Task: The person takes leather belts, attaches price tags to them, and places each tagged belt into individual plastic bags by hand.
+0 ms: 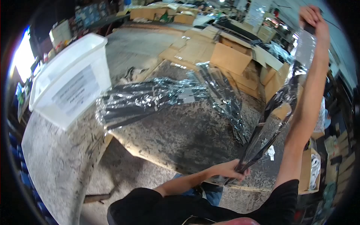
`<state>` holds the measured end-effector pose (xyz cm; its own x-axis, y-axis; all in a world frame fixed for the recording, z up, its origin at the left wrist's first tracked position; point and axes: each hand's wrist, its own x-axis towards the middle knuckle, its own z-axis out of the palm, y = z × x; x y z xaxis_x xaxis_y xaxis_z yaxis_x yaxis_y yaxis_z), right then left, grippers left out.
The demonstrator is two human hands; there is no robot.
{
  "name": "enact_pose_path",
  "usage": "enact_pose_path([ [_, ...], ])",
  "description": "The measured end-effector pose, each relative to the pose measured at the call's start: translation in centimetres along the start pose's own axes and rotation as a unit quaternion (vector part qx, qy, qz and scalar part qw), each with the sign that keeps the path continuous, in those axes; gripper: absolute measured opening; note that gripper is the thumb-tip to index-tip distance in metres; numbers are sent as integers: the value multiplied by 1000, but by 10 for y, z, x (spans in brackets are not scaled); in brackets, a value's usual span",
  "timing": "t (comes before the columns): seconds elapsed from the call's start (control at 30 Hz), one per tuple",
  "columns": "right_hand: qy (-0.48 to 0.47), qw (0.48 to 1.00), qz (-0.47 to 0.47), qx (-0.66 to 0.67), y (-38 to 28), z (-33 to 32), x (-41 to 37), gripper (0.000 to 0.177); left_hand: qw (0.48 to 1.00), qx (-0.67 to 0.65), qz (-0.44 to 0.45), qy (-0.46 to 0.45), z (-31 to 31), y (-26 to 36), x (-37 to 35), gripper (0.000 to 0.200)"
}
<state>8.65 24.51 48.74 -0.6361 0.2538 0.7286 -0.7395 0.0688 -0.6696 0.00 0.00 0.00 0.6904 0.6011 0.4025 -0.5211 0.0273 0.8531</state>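
A long, shiny clear plastic bag with dark strips in it (279, 99) is stretched diagonally between my two hands. My right hand (314, 18), raised at the top right, is closed on its upper end. Down near the table's front edge, my left hand (230, 170) has its fingers closed around the lower end. On the dark table top (180, 131) lies a pile of similar plastic-wrapped dark strips (146, 97), with another bundle (225, 95) beside it. What exactly the strips are cannot be made out.
A white plastic bin (71, 82) with a printed label stands on the left. Flattened cardboard (187, 47) and an open cardboard box (232, 58) lie at the back. A small white tag (270, 152) is on the table's right part. Another carton (311, 170) stands lower right.
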Motion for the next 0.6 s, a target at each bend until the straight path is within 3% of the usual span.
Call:
enact_pose_path([
  [0.07, 44, 996, -81, -7, -26, -40, -14, 14, 997, -19, -65, 24, 10, -7, -28, 18],
  [0.13, -5, 995, -99, -32, -14, -89, -9, 10, 969, 43, -222, 101, -20, 28, -95, 18],
  [0.2, -47, 993, -93, -60, 11, -101, -22, 13, 956, 106, -175, 210, -49, 46, -154, 23],
  [0.23, 231, 953, -140, -138, 36, -91, -20, 18, 905, 175, -287, 260, -67, 85, -179, 26],
  [0.27, 489, 831, -170, -205, 56, -87, -22, 24, 851, 266, -319, 321, -76, 128, -197, 27],
  [0.3, 508, 778, -74, -363, 75, -99, -33, 36, 824, 426, -208, 312, -98, 151, -226, 26],
  [0.33, 475, 758, 15, -447, 85, -139, -45, 39, 823, 399, -147, 376, -105, 191, -238, 28],
  [0.37, 440, 770, 100, -450, 102, -161, -56, 41, 741, 574, -124, 327, -144, 216, -269, 29],
  [0.4, 395, 775, 185, -457, 120, -183, -68, 43, 768, 431, -237, 410, -146, 261, -277, 35],
  [0.43, 351, 810, 267, -388, 142, -186, -81, 44, 747, 500, -228, 375, -184, 281, -309, 43],
  [0.5, 333, 841, 297, -306, 208, -221, -110, 43, 713, 482, -345, 375, -212, 340, -326, 56],
  [0.53, 427, 758, 275, -409, 250, -178, -120, 44, 636, 538, -350, 428, -245, 344, -351, 63],
  [0.57, 435, 809, 292, -267, 283, -192, -140, 42, 550, 586, -353, 479, -270, 339, -371, 70],
  [0.6, 439, 854, 240, -141, 323, -192, -165, 42, 378, 684, -379, 496, -249, 335, -355, 75],
])
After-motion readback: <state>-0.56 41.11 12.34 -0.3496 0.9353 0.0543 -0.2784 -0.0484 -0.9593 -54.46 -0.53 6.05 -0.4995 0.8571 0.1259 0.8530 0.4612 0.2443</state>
